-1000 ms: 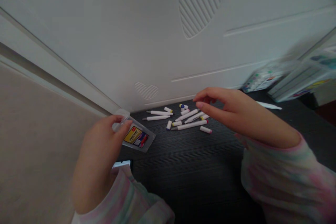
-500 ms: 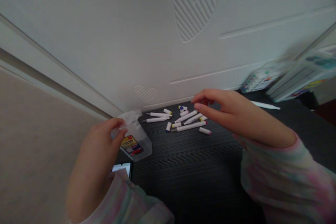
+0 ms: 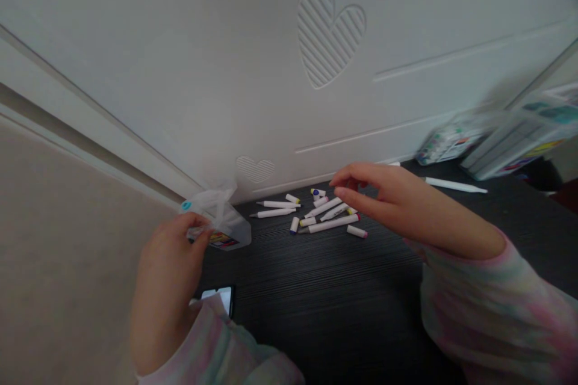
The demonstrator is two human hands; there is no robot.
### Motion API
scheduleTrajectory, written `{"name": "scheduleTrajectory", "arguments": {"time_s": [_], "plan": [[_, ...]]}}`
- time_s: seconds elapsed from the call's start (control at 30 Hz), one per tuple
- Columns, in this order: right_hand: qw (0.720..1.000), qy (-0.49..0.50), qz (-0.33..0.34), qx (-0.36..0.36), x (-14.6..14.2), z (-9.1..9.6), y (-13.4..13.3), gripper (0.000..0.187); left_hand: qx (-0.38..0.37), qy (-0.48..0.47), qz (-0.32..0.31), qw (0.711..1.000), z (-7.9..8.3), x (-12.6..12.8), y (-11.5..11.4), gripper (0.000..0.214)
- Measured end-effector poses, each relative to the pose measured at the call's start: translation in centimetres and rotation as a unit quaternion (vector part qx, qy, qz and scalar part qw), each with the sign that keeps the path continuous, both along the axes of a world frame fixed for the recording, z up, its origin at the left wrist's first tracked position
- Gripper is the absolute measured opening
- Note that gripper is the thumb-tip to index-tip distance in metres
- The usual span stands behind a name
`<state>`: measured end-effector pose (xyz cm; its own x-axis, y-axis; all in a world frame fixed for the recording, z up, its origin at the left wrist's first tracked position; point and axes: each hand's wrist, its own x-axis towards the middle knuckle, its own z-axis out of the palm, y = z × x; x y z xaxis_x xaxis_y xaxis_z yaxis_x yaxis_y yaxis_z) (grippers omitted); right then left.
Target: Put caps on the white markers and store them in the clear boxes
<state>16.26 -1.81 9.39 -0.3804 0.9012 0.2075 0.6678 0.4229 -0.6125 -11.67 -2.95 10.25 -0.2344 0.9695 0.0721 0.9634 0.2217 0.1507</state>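
Note:
At the left, my left hand point(image 3: 176, 252) pinches the top edge of a clear plastic marker case point(image 3: 238, 227) with a coloured label. The case leans on the dark tabletop near the white panel. My right hand point(image 3: 383, 195) hovers over the right side of a loose pile of white markers, thumb and fingers apart, holding nothing I can see. Among the pile are an uncapped marker point(image 3: 332, 224), two grey-tipped markers side by side, including one marker point(image 3: 273, 213), and several loose caps. A pink-ended cap point(image 3: 357, 231) lies nearest me. My right hand hides part of the pile.
A phone point(image 3: 229, 298) lies by my left sleeve. Beyond my right hand are a lone white marker point(image 3: 456, 185), a clear pack of markers point(image 3: 447, 143) and a larger clear case point(image 3: 497, 144). A white panel point(image 3: 253, 102) with heart carvings rises behind the table point(image 3: 280, 283).
The plastic case has tilted and turned in my left hand, so its label shows less and a blue spot appears at its upper left. My right hand keeps nearly the same pose.

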Motion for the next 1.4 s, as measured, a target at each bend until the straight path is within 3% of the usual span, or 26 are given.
{"name": "scheduleTrajectory", "arguments": {"time_s": [0.33,0.5,0.57,0.63,0.8,0.87,1.03,1.4], "plan": [[1.000,0.012,0.015,0.000,-0.4,0.0,-0.1,0.022,0.103,-0.007,0.001,0.995,0.4,-0.7,-1.4,0.013],[0.995,0.079,0.040,-0.040,-2.0,-0.5,-0.2,0.023,0.091,-0.039,-0.013,0.995,0.5,-0.8,-1.3,0.013],[0.976,0.168,0.067,-0.123,-4.0,-1.2,0.5,0.026,0.083,-0.056,-0.010,0.995,0.5,-0.9,-1.3,0.013],[0.917,0.289,0.065,-0.266,-6.8,-2.2,1.9,0.028,0.078,-0.069,-0.012,0.994,0.4,-1.1,-1.4,0.013],[0.847,0.338,0.057,-0.407,-15.1,-5.2,6.5,0.046,0.066,-0.098,-0.049,0.992,-0.3,-1.7,-1.2,0.012],[0.823,0.359,0.054,-0.436,-17.4,-5.8,7.7,0.045,0.059,-0.106,-0.055,0.991,-0.6,-2.0,-1.1,0.011],[0.803,0.419,0.025,-0.422,-19.8,-5.5,8.7,0.032,0.043,-0.126,-0.070,0.989,-1.3,-2.9,-0.8,0.011],[0.803,0.476,0.013,-0.359,-19.8,-5.2,8.6,0.030,0.067,-0.101,-0.107,0.987,-1.5,-2.8,-0.6,0.011]]}}
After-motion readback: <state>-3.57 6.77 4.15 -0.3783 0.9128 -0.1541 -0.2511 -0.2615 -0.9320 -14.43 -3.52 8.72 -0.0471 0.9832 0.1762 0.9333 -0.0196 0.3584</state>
